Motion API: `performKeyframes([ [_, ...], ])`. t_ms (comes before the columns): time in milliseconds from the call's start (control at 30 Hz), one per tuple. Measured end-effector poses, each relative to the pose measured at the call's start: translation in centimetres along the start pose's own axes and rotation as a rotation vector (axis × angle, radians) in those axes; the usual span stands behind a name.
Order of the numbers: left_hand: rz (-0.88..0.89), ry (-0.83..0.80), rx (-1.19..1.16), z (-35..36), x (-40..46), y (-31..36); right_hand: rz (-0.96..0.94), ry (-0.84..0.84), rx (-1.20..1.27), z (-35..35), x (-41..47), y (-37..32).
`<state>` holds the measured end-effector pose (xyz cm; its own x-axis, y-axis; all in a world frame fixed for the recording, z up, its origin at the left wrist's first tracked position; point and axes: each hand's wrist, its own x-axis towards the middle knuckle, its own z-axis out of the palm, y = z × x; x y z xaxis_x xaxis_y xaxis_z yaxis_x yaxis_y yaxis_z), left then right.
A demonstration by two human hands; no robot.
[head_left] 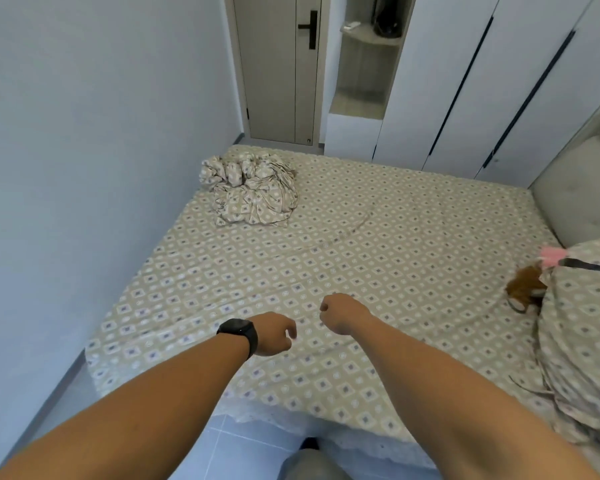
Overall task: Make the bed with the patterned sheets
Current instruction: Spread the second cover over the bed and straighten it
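Nearest the camera, two bare forearms reach out over the near edge of the bed [222, 415], where a white lace trim hangs above a blue tiled floor [243, 441]. The left hand [274, 336] wears a black watch [239, 336] at the wrist; its fingers are curled loosely inward and hold nothing. The right hand [340, 315] is just beside it, a small gap between them, its fingers curled into a loose fist, also empty. Both hands hover just over the sheet [378, 271]; whether they touch it cannot be told.

The sheet, beige with white diamonds and small blue squares, lies spread across the whole mattress, mostly flat with a few faint creases toward the middle. At the right edge a pillow [582, 341] in the same pattern lies partly out of view, with a brown plush toy [525, 282] tucked against it and something pink [551, 256] just above that.

Farther off, near the far left corner of the bed, a bundle [253, 190] of the same patterned cloth sits crumpled in a heap on the sheet. A padded headboard [575, 188] stands at the right. Beyond the bed are a door [278, 71] with a black handle, an open shelf [368, 60], and white wardrobe doors [482, 81].
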<state>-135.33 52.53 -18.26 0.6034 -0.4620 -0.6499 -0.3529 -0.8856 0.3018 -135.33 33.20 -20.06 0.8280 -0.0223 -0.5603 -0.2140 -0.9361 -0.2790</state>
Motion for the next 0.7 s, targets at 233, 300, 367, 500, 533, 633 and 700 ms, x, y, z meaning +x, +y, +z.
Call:
performKeyframes([
  [233, 0.017, -0.038, 0.043, 0.3, 0.9, -10.1, 0.151, -0.145, 0.131, 6.9, 0.9, -5.0],
  [300, 0.097, -0.01, 0.048, -0.5, 2.6, -11.7, 0.208, -0.061, 0.248, 7.5, 0.7, -6.1],
  [367, 0.163, -0.001, 0.056, -0.5, 4.1, -12.5, 0.298, 0.034, 0.313, 9.1, -0.2, -6.3],
  [500, 0.22, -0.062, 0.054, 1.9, 3.9, -10.8, 0.333, -0.05, 0.289, 12.5, -5.8, -5.9],
  [533, 0.248, -0.075, 0.066, 1.7, 4.3, -9.3, 0.367, -0.021, 0.288, 12.4, -6.4, -4.6],
  [633, 0.357, -0.109, 0.142, 3.3, 5.6, -3.6, 0.46, 0.055, 0.292, 13.2, -8.7, 1.2],
  [700, 0.377, -0.133, 0.154, 5.7, 6.0, 0.8, 0.516, 0.029, 0.262, 14.0, -9.8, 6.3],
])
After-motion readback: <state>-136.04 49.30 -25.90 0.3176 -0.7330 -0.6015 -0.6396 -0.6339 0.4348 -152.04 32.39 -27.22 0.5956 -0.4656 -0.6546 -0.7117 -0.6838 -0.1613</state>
